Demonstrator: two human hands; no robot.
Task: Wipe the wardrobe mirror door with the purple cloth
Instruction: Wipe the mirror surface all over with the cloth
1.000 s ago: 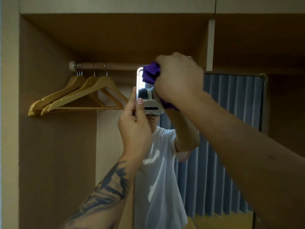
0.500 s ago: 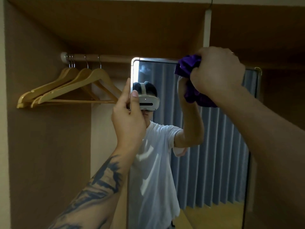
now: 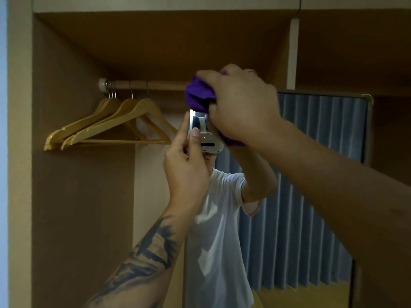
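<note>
Head view. Mirror door [image 3: 311,196]: stands ajar before an open wardrobe, reflecting a person and blue curtains. Purple cloth [image 3: 199,96]: bunched, pressed against the glass at the door's top left corner. Right hand [image 3: 240,107]: fingers curled round the cloth, gripping it. Left hand [image 3: 186,167]: pinches the door's left edge, thumb on the glass, steadying it. Wooden hangers [image 3: 111,127]: on the rail [image 3: 155,84] to the left. Step in hand, by judgement: wiping the top strip. Next move likely calls for passes lower down, the door held firm.
</note>
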